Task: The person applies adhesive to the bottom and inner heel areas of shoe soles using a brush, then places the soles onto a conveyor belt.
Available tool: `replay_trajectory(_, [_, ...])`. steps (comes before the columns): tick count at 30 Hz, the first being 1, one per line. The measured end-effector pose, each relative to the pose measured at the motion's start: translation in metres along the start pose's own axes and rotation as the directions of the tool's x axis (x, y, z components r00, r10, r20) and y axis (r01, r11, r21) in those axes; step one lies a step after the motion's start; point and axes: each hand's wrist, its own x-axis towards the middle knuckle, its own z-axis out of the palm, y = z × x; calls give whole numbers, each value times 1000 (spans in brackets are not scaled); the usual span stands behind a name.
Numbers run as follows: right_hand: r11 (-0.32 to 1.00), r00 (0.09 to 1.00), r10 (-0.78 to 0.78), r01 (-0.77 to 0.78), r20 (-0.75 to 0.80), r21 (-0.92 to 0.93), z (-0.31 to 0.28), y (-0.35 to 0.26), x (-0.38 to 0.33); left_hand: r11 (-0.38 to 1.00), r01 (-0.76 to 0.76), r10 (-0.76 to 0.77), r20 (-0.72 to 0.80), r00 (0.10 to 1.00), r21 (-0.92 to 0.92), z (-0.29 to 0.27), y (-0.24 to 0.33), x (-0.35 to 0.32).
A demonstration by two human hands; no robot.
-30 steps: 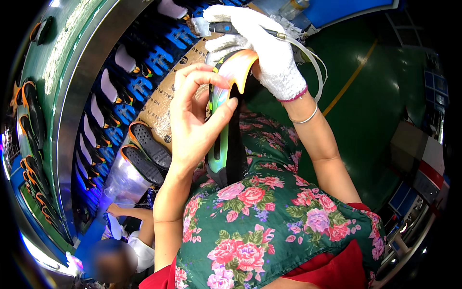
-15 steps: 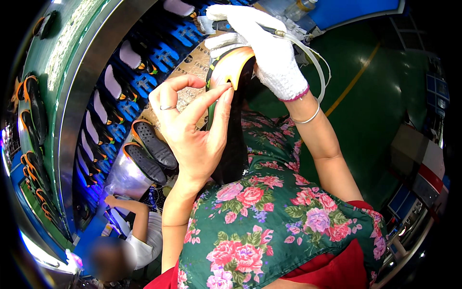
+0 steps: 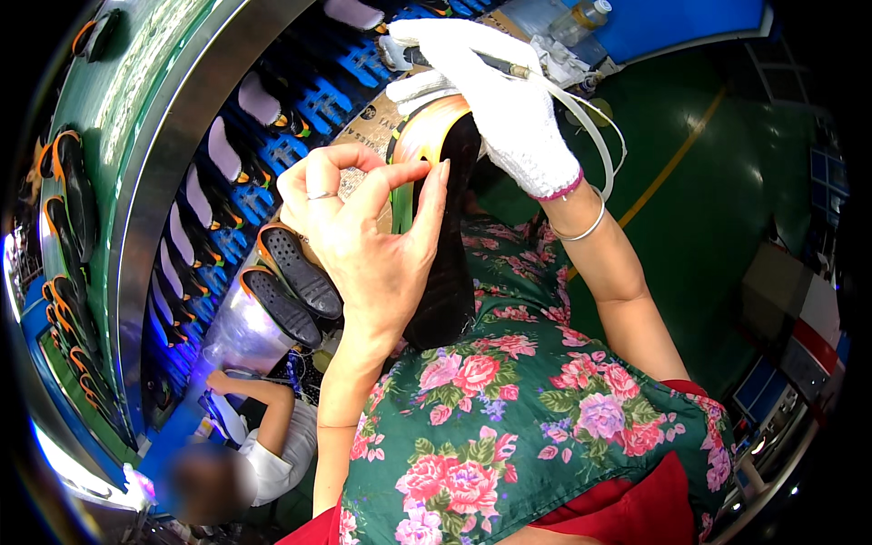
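Observation:
A dark shoe [image 3: 443,295] stands lengthwise in front of me, its orange rim and pale insides at the far end and a green strip along its left side. My left hand [image 3: 368,218], bare with a ring, holds thumb and forefinger in a pinch at the orange rim's pointed tip; whatever is between the fingertips is too small to make out. My right hand [image 3: 509,109], in a white knit glove, curls around the shoe's far end. The same hand grips a dark-handled brush [image 3: 413,56] with a pale flat head, joined to a clear hose [image 3: 595,136].
Two black clogs [image 3: 300,272] with orange rims lie left of my hand. Rows of shoe parts [image 3: 218,150] sit on blue holders beyond. Further left, a green conveyor [image 3: 136,100] carries more shoes. A co-worker [image 3: 282,454] sits at lower left. A bottle [image 3: 581,20] stands far right.
My left fingertips have moved slightly off the pale lining toward the rim's tip. The gloved hand and brush have shifted a little down, and the whole view has turned slightly.

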Motion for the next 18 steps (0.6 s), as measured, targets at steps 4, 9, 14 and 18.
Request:
replay_trajectory(4, [999, 1000, -18, 18, -6, -47, 1, 1, -1, 999, 13, -12, 9, 1000, -48, 1, -1, -2])
replay_trajectory(9, [995, 1000, -3, 2, -6, -100, 3, -1, -1, 996, 16, -15, 19, 1000, -91, 2, -5, -4])
replay_trajectory(14, [999, 1000, -29, 29, -7, 32, 3, 6, -2, 994, 12, -9, 25, 1000, -107, 2, -4, -5])
replay_trajectory(18, [998, 998, -62, 61, -26, -30, 3, 8, -3, 993, 4, -1, 28, 1000, -115, 2, -5, -7])
